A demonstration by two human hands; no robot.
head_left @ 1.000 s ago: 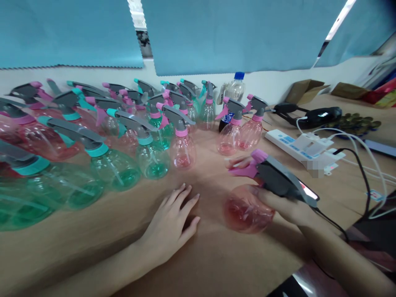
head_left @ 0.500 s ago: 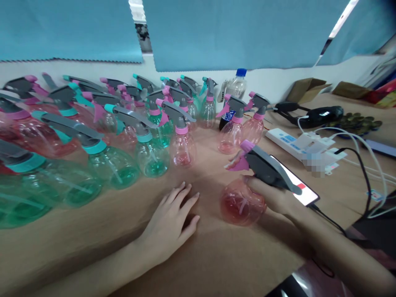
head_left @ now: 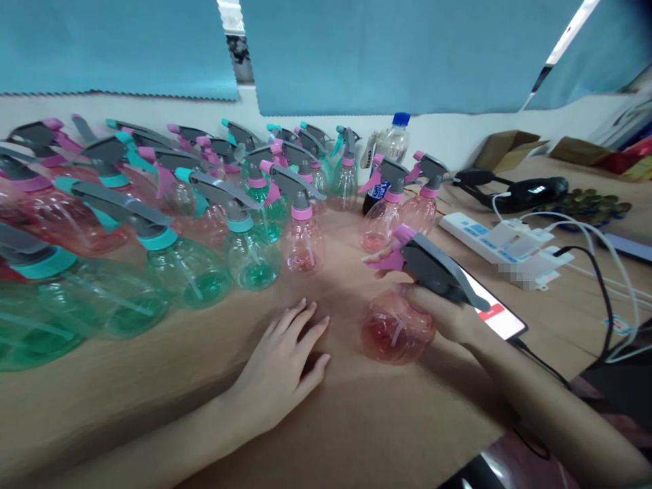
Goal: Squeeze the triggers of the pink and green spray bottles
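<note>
My right hand is wrapped round the neck of a pink spray bottle, its fingers by the pink trigger. This bottle has a grey and pink spray head and some liquid with a tube inside; it tilts slightly. My left hand lies palm down on the brown tabletop, fingers spread, holding nothing. Nearest beyond its fingertips stand a pink-collared spray bottle and a green spray bottle. Two more pink spray bottles stand behind the held one, including the left one.
Several green and pink spray bottles crowd the left, such as a large green one. To the right lie a lit phone, a white power strip with cables and a black headset-like device. A blue-capped clear bottle stands behind.
The held spray bottle and my right hand have shifted very slightly left and up. My left hand stays flat in place. More red shows on the phone screen.
</note>
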